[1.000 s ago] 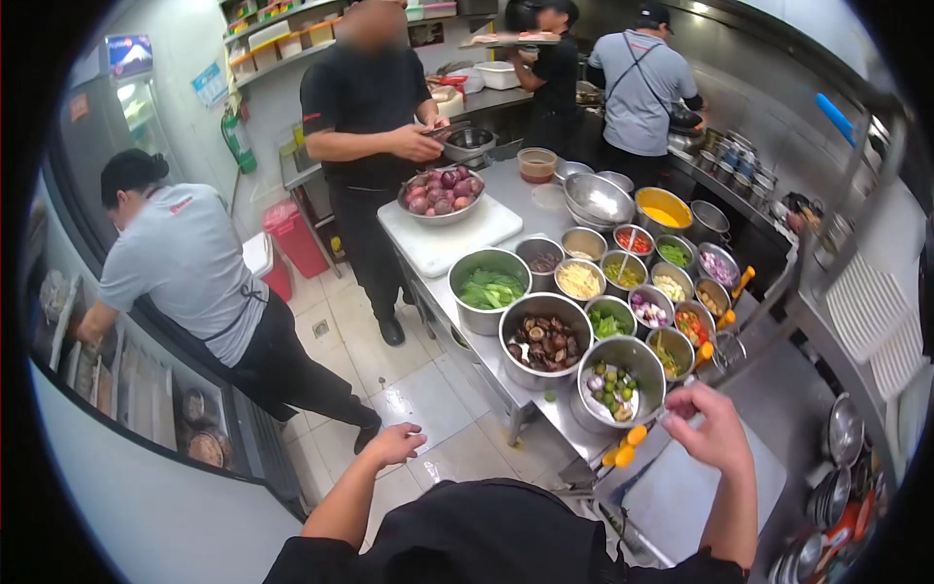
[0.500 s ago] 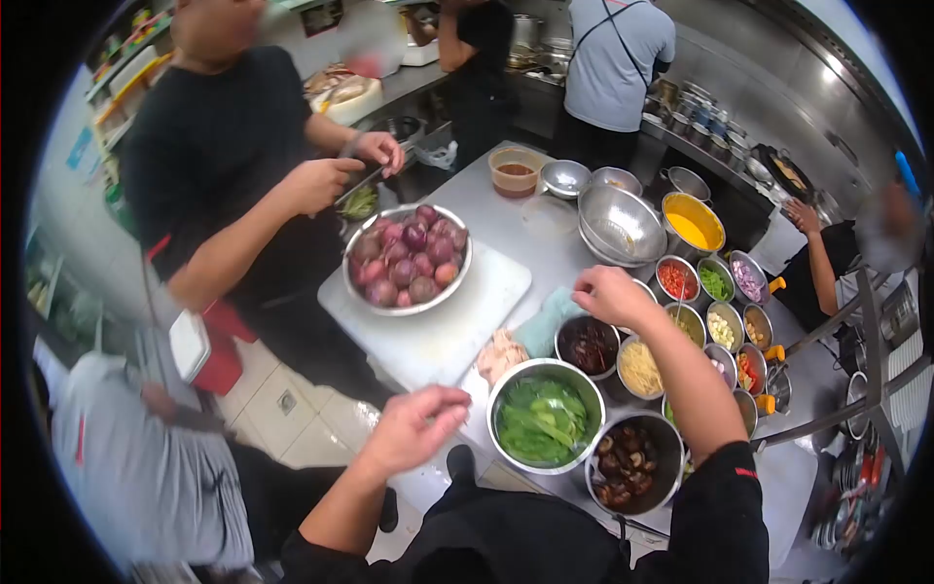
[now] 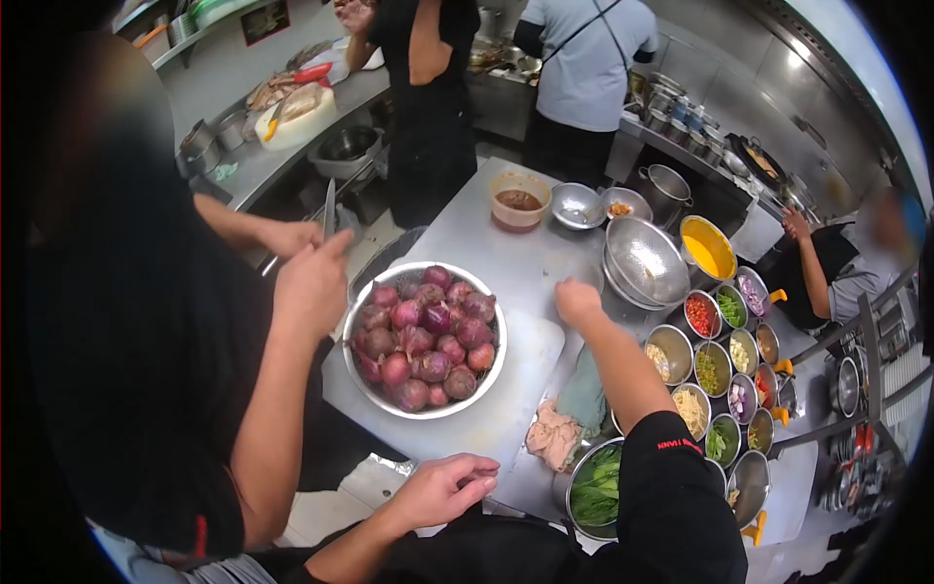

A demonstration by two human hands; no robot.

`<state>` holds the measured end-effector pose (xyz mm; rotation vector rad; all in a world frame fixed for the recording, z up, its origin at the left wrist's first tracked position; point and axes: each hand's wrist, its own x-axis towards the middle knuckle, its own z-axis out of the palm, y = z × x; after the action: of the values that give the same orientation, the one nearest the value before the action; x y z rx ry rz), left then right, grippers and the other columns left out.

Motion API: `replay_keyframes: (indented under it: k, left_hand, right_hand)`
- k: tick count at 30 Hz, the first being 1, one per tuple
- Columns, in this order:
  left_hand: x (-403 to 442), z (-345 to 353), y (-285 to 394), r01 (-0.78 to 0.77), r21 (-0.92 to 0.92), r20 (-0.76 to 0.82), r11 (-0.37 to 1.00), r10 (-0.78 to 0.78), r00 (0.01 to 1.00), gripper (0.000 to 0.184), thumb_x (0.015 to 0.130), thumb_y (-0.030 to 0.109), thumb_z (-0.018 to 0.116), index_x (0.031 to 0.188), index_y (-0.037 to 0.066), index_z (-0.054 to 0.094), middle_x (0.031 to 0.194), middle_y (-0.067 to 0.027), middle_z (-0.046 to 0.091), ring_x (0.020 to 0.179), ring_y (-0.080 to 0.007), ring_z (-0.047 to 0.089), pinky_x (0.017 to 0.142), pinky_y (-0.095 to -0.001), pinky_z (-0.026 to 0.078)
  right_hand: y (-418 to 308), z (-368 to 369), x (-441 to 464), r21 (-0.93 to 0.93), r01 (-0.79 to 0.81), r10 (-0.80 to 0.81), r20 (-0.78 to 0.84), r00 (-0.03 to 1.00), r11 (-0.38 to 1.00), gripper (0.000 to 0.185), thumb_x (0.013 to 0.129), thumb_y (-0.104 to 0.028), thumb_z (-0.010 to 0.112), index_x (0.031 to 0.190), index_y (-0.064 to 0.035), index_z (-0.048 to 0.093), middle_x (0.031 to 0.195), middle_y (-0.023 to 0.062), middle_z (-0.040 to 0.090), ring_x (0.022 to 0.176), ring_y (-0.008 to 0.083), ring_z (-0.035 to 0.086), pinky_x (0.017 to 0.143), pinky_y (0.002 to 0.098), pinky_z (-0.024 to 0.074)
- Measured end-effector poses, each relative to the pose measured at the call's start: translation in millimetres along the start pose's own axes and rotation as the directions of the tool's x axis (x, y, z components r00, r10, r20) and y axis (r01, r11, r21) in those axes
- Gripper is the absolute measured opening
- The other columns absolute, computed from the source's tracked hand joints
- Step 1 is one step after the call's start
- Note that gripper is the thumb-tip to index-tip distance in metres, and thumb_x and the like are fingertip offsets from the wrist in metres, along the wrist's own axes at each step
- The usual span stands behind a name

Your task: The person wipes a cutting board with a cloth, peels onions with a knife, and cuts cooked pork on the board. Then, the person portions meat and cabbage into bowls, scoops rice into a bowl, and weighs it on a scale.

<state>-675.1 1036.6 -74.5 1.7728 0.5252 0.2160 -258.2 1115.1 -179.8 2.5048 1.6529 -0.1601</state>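
Observation:
My left hand (image 3: 446, 492) is held low in front of my body, fingers loosely stretched and holding nothing, just off the near edge of the white cutting board (image 3: 438, 438). Across the steel table reaches my right hand (image 3: 580, 300), its fingers curled together and pointing down beside the perforated colander (image 3: 646, 261). Whatever its fingertips hold, if anything, is hidden. A metal bowl heaped with red onions (image 3: 423, 336) rests on the board. Below my right forearm lie a green cloth (image 3: 584, 394) and a crumpled pinkish cloth (image 3: 555, 434). Leafy greens in water fill a pot (image 3: 595, 492), partly covered by my sleeve.
Several metal cups of chopped ingredients, including red peppers (image 3: 700, 313), stand to the right. A plastic tub of brown sauce (image 3: 519, 200) and a yellow-filled pot (image 3: 708, 247) are farther back. At left, a co-worker (image 3: 126, 360) holds a knife (image 3: 330, 206) close to the onion bowl.
My right hand has moved from above the pots to the tabletop by the colander, its fingers curling in. The view has shifted left, and the co-worker now appears closer.

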Motion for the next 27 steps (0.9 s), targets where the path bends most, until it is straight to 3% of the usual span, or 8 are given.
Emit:
replay_keyframes:
  k: [7, 10, 13, 16, 17, 20, 24, 27]
  left_hand:
    - [66.1, 7.8, 26.2, -0.062, 0.113, 0.129, 0.992, 0.047, 0.99, 0.031, 0.096, 0.024, 0.062, 0.118, 0.002, 0.064, 0.097, -0.0111, 0.071, 0.083, -0.0187, 0.069, 0.076, -0.031, 0.054]
    - [105.9, 19.1, 4.4, 0.019, -0.211, 0.141, 0.977, 0.011, 0.99, 0.044, 0.097, 0.027, 0.061, 0.131, 0.0, 0.055, 0.113, -0.0131, 0.067, 0.096, -0.0176, 0.067, 0.084, -0.033, 0.055]
    - [162.9, 25.0, 17.0, 0.178, -0.495, 0.015, 0.85, -0.197, 0.98, 0.056, 0.101, 0.029, 0.053, 0.146, 0.001, 0.033, 0.137, -0.0188, 0.049, 0.113, -0.0277, 0.061, 0.089, -0.0397, 0.054]
    - [223.0, 39.4, 32.1, 0.277, -0.763, -0.019, 0.584, -0.449, 0.893, 0.058, 0.104, 0.029, 0.045, 0.149, 0.0, 0.023, 0.143, -0.0202, 0.04, 0.116, -0.0336, 0.059, 0.09, -0.0422, 0.054]
    - [238.9, 43.5, 25.5, 0.288, -0.82, -0.014, 0.495, -0.52, 0.854, 0.058, 0.104, 0.029, 0.043, 0.149, 0.0, 0.021, 0.143, -0.0202, 0.038, 0.115, -0.035, 0.059, 0.09, -0.0426, 0.054]
    - [273.3, 47.6, 6.8, 0.173, -0.931, 0.006, 0.321, -0.46, 0.888, 0.044, 0.105, 0.029, 0.041, 0.137, 0.0, 0.037, 0.123, -0.0186, 0.055, 0.103, -0.0302, 0.063, 0.084, -0.0414, 0.055]
    - [328.7, 11.2, -21.7, 0.088, -0.901, -0.031, 0.425, -0.266, 0.964, 0.033, 0.105, 0.026, 0.038, 0.125, 0.0, 0.042, 0.098, -0.0153, 0.062, 0.084, -0.0255, 0.063, 0.069, -0.0379, 0.056]
    - [380.3, -52.6, -12.8, 0.043, -0.795, -0.129, 0.605, -0.238, 0.963, 0.03, 0.105, 0.026, 0.039, 0.129, 0.007, 0.042, 0.092, -0.0123, 0.062, 0.077, -0.0228, 0.062, 0.062, -0.0349, 0.056]
  right_hand:
    - [-3.4, -2.7, -27.9, -0.011, 0.009, -0.01, -0.017, 1.0, 1.0, 0.026, 0.085, -0.012, 0.054, 0.105, -0.0037, 0.068, 0.11, 0.0178, 0.067, 0.1, 0.0326, 0.068, 0.083, 0.0424, 0.0554]
    - [-1.0, -19.9, -38.1, 0.118, -0.049, 0.057, -0.064, 0.996, 0.992, 0.028, 0.084, -0.016, 0.056, 0.105, -0.0038, 0.069, 0.108, 0.0177, 0.069, 0.099, 0.0309, 0.069, 0.083, 0.0411, 0.0556]
    - [10.6, -46.8, -46.1, 0.387, -0.008, 0.061, -0.125, 0.99, 0.922, 0.023, 0.083, -0.019, 0.059, 0.098, -0.0032, 0.068, 0.091, 0.0142, 0.071, 0.084, 0.0261, 0.071, 0.072, 0.0387, 0.0553]
    - [16.1, -79.8, -71.0, 0.947, -0.038, 0.159, -0.014, 0.987, 0.32, 0.017, 0.086, -0.02, 0.062, 0.092, -0.0046, 0.065, 0.075, 0.0066, 0.066, 0.068, 0.0174, 0.065, 0.06, 0.0332, 0.0509]
    - [21.5, -78.5, -73.5, 0.996, 0.033, 0.081, -0.039, 0.996, 0.078, 0.014, 0.09, -0.02, 0.061, 0.091, -0.0066, 0.063, 0.075, 0.0019, 0.06, 0.068, 0.0114, 0.058, 0.06, 0.0269, 0.0467]
    - [28.4, -96.7, -90.9, 0.959, 0.072, -0.024, -0.081, 0.996, -0.273, 0.014, 0.092, -0.02, 0.058, 0.096, -0.0063, 0.061, 0.08, 0.0025, 0.06, 0.074, 0.0125, 0.059, 0.065, 0.0275, 0.0471]
    - [42.4, -97.1, -71.7, 0.914, 0.121, -0.031, -0.144, 0.989, -0.388, 0.021, 0.095, -0.025, 0.06, 0.105, -0.0064, 0.062, 0.086, 0.0029, 0.062, 0.078, 0.0134, 0.06, 0.069, 0.0293, 0.0489]
    - [28.1, -121.2, -73.2, 0.994, 0.091, 0.194, -0.078, 0.978, -0.056, 0.027, 0.094, -0.03, 0.063, 0.109, -0.0069, 0.062, 0.092, 0.0037, 0.065, 0.081, 0.0137, 0.063, 0.071, 0.0305, 0.0509]
